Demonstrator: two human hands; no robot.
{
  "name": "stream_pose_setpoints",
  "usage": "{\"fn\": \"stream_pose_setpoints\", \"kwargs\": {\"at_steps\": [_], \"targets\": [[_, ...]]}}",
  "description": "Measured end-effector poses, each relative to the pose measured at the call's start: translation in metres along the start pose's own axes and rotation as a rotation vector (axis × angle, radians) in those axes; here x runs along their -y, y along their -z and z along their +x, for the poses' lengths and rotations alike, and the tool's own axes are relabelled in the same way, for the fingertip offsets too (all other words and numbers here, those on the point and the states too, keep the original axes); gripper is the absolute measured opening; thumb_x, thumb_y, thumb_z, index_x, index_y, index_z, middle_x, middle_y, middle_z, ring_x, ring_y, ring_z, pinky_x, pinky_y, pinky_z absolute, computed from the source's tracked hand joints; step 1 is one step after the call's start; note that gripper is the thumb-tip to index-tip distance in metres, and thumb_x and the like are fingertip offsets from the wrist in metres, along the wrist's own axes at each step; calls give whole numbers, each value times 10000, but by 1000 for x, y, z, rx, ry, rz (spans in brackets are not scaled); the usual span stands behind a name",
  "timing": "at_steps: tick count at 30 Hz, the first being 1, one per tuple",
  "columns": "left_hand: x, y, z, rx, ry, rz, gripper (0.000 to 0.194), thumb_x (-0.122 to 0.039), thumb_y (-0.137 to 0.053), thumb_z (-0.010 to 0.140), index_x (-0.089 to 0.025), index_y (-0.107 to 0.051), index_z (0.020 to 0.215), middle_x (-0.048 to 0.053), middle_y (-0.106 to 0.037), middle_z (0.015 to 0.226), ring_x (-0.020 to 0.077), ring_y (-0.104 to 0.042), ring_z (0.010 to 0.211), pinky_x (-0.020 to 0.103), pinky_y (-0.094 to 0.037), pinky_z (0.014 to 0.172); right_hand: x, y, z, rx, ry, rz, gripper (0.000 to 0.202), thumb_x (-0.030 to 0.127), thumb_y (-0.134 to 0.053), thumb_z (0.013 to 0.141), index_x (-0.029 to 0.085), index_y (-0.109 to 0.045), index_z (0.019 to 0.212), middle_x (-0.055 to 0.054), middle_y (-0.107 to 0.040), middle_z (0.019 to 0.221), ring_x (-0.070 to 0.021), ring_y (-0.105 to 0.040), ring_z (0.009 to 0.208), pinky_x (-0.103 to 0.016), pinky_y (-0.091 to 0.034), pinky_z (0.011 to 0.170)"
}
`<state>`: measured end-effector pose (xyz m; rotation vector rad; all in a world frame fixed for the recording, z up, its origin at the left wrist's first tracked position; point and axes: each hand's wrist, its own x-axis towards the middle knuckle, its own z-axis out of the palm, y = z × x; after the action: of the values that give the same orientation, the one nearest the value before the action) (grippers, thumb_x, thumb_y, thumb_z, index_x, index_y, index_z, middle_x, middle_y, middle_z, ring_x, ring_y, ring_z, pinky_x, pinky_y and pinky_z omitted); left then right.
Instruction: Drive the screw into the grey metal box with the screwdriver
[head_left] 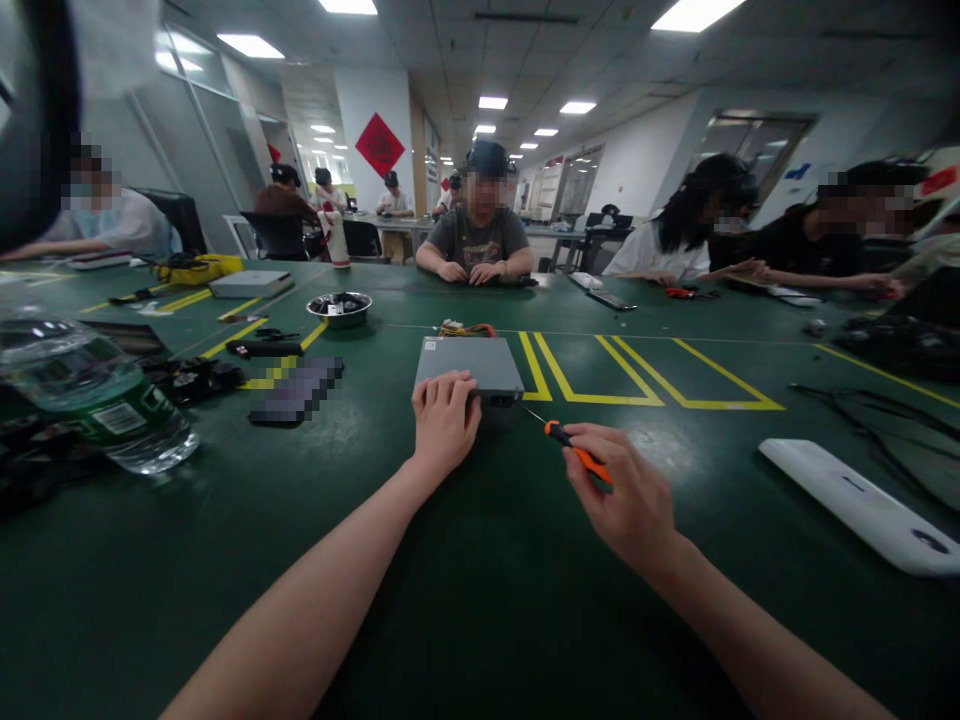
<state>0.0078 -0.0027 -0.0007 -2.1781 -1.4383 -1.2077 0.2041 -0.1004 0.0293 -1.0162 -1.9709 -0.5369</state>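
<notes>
A grey metal power supply unit [480, 362] lies flat on the green table, with a bundle of coloured wires [469, 329] coming out at its far side. My left hand [445, 415] grips its near left part, fingers curled on the top and over the near edge. In my right hand [626, 490] is a screwdriver [559, 432] with an orange and black handle. Its thin shaft points left, and the tip is at or very close to the near right corner of the unit; whether it touches I cannot tell.
On the left are a water bottle [97, 400], a phone [296, 388] and a metal bowl [339, 309] of small dark parts. A white elongated case [855, 500] and black cables [877, 420] lie on the right. A person [480, 235] sits opposite; others sit on both sides.
</notes>
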Motion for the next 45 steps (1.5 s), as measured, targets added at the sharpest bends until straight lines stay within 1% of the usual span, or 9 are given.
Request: {"fn": "stream_pose_setpoints", "kwargs": {"at_steps": [9, 15, 21, 24, 28, 32, 37, 43, 45], "targets": [[-1, 2, 0, 19, -8, 7, 169, -245, -460, 854, -230, -502, 1017, 37, -561, 1160, 207, -456, 1112, 403, -246, 989, 12, -1, -1, 65, 22, 11, 178, 140, -503, 817, 187, -473, 986, -71, -544, 932, -158, -550, 793, -299, -480, 676], [-1, 2, -1, 16, -7, 1, 175, -235, -469, 845, -236, -506, 1016, 41, -564, 1160, 209, -455, 1115, 407, -246, 990, 14, -1, 0, 40, -44, 33, 266, 125, -509, 793, 184, -418, 1035, -83, -523, 967, -173, -543, 850, -302, -489, 686], [-1, 0, -1, 2, -3, -8, 189, -248, -472, 846, -238, -515, 1029, 40, -567, 1160, 219, -462, 1104, 413, -253, 985, 20, -3, 0, 75, -38, 129, 199, 129, -526, 777, 188, -429, 940, -77, -534, 953, -174, -541, 848, -330, -479, 718], [-1, 0, -1, -2, 0, -15, 191, -244, -477, 841, -240, -517, 1029, 42, -568, 1159, 224, -463, 1106, 419, -248, 988, 18, -5, 0, 93, -3, 163, 160, 161, -510, 805, 193, -444, 947, -77, -532, 965, -189, -528, 896, -367, -469, 760], [0, 0, -1, 5, -5, -26, 198, -239, -474, 842, -245, -513, 1036, 43, -570, 1157, 221, -462, 1114, 418, -248, 988, 17, -7, 2, 119, -2, 168, 171, 217, -529, 821, 192, -454, 973, -88, -515, 989, -189, -529, 882, -352, -480, 718], [-1, 1, -1, 9, 1, -29, 198, -237, -474, 841, -242, -511, 1036, 41, -567, 1164, 216, -459, 1120, 414, -242, 992, 17, -8, 4, 119, -17, 211, 184, 134, -508, 810, 190, -457, 978, -83, -507, 981, -167, -536, 875, -310, -487, 718], [-1, 2, -1, 13, -3, -36, 192, -232, -474, 840, -238, -511, 1028, 51, -566, 1166, 217, -455, 1129, 416, -236, 993, 18, -10, 1, 125, -22, 223, 229, 108, -510, 769, 181, -449, 977, -89, -527, 967, -185, -547, 876, -332, -484, 728], [-1, 3, -1, 22, 3, -28, 198, -229, -469, 838, -240, -508, 1032, 46, -565, 1171, 215, -456, 1130, 413, -241, 993, 16, -4, 1, 174, -49, 189, 74, 217, -535, 807, 194, -488, 860, -77, -565, 958, -172, -565, 830, -311, -463, 688], [-2, 3, -1, 22, 6, -24, 197, -234, -473, 837, -242, -509, 1031, 42, -564, 1174, 215, -456, 1130, 412, -244, 994, 15, 0, 4, 192, -67, 90, 131, 293, -531, 819, 184, -512, 891, -87, -575, 958, -175, -564, 795, -306, -451, 654]]}}
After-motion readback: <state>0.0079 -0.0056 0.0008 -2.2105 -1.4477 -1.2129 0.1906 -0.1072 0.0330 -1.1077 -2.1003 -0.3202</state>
